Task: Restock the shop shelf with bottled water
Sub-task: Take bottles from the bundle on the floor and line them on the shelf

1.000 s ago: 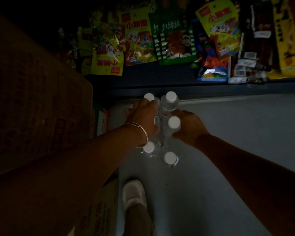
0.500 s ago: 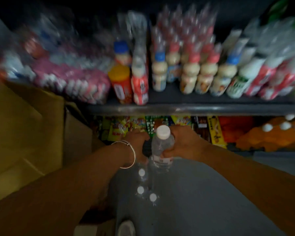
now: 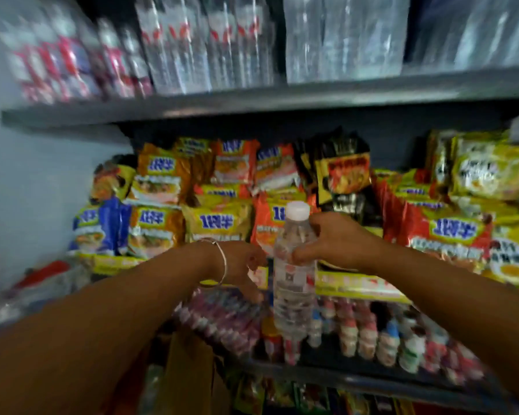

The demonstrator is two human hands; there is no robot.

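A clear water bottle (image 3: pixel 294 283) with a white cap and a red-and-white label stands upright in the air in front of the shelves. My right hand (image 3: pixel 336 244) grips its upper body from the right, thumb across the front. My left hand (image 3: pixel 240 265), a silver bangle on its wrist, hovers just left of the bottle with loosely curled fingers and nothing visible in it. Shrink-wrapped packs of bottled water (image 3: pixel 210 43) fill the blurred top shelf (image 3: pixel 252 103).
Instant-noodle packets (image 3: pixel 216 223) crowd the middle shelf behind the bottle. Small drink bottles (image 3: pixel 387 336) and a pink multipack (image 3: pixel 222 319) sit on the shelf below. A brown cardboard box (image 3: pixel 189 369) stands at the bottom centre, with a pale wall (image 3: pixel 42 190) on the left.
My hands rose from the bottles on the floor. The right hand lifted one bottle past the drinks shelf to noodle-shelf height, and the view tilted upward.
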